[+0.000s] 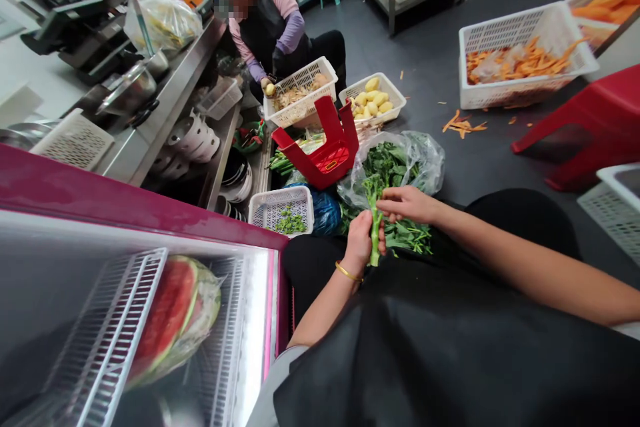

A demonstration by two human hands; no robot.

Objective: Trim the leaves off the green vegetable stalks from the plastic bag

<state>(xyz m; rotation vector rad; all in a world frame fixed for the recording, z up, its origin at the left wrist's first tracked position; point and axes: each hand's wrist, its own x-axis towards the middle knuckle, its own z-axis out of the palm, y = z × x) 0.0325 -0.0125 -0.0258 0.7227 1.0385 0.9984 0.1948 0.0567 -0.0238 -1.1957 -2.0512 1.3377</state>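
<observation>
My left hand (pixel 361 240), with a gold bracelet at the wrist, is wrapped round the thick stem of a green leafy stalk (pixel 375 230). The stalk stands roughly upright, its leafy top pointing away from me. My right hand (pixel 406 205) touches the stalk from the right with its fingers pinched near the upper stem; whatever lies between those fingertips is too small to tell. Behind my hands, an open clear plastic bag (pixel 431 159) holds leafy greens (pixel 387 161). More loose leaves (pixel 413 237) lie under my right hand. Small green pieces lie in a white basket (pixel 257 210) at the left.
An overturned red stool (pixel 327 159) lies beyond the bag. A person (pixel 280 20) holds a potato over a basket (pixel 327 73) of peelings. A potato basket (pixel 397 90), a carrot-peel basket (pixel 525 90) and a red stool (pixel 600 120) stand rightward. An open fridge (pixel 250 233) borders my left.
</observation>
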